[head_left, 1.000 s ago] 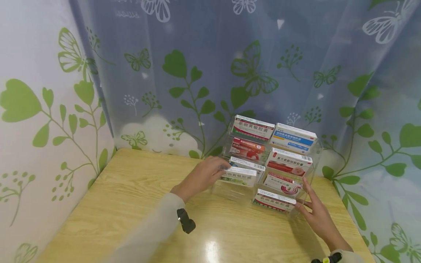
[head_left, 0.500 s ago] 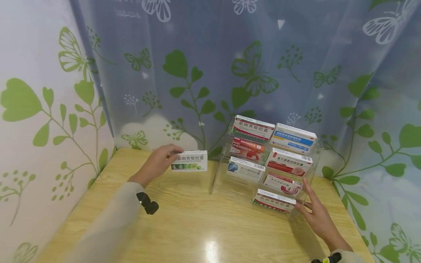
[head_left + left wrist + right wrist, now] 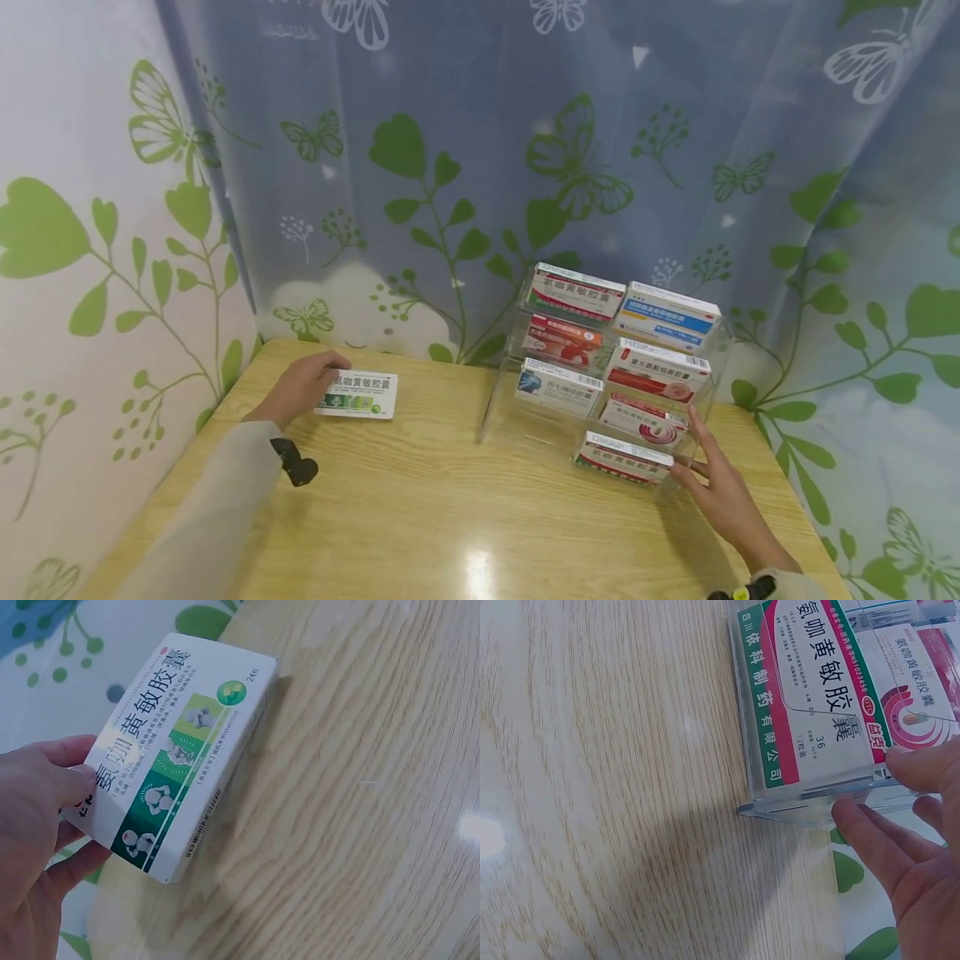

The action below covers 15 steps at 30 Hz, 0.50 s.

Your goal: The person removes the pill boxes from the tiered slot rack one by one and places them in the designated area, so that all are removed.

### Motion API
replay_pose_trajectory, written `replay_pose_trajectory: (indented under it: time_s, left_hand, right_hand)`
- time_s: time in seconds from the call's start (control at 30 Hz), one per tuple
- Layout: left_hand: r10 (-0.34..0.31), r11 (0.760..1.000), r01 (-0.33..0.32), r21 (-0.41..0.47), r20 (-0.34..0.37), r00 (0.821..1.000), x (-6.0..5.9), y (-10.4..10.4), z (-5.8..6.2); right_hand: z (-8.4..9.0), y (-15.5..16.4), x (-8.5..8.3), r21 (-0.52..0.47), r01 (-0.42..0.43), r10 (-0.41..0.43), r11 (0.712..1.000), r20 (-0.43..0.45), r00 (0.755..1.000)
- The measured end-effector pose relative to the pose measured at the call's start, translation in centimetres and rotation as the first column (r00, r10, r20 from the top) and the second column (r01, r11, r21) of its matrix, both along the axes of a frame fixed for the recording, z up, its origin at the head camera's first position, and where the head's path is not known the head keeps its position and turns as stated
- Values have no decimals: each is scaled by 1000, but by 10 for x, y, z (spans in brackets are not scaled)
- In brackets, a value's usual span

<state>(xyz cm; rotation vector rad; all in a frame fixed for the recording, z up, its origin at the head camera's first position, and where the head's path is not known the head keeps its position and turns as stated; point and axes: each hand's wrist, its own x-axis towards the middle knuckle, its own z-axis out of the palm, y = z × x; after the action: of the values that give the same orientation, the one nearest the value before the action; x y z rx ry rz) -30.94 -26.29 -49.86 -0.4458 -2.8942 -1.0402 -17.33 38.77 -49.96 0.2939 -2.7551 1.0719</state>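
Note:
My left hand (image 3: 300,387) pinches a white and green medicine box (image 3: 357,395) by its left end, above the table's left part. In the left wrist view the thumb lies on the front of that box (image 3: 176,754), with fingers behind it. Whether the box touches the table I cannot tell. On the right stands a clear tiered display stand (image 3: 491,404) filled with several medicine boxes. My right hand (image 3: 723,492) holds its right side near the bottom. In the right wrist view, fingertips (image 3: 849,816) touch the clear side panel beside the lowest red and green box (image 3: 810,697).
The stand carries two columns of boxes, among them a blue and white box (image 3: 667,315) and a white box with a blue head picture (image 3: 558,388). The lower left tier shows no box. A wooden table (image 3: 390,508) meets a patterned curtain (image 3: 465,108) behind.
My left hand has drawn the white and green box out of the stand's left column and carried it left, over the table. My right hand stays at the stand.

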Motion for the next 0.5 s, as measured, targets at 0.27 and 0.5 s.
replay_pose_trajectory:
  time_s: [0.27, 0.5]
  left_hand:
    - [79, 997, -79, 24, -8, 997, 3, -15, -24]
    - [117, 991, -117, -58, 5, 993, 13, -25, -51]
  right_hand:
    - [-3, -2, 2, -6, 1, -1, 1000, 2, 1000]
    - [-1, -2, 1, -12, 15, -15, 1000, 35, 999]
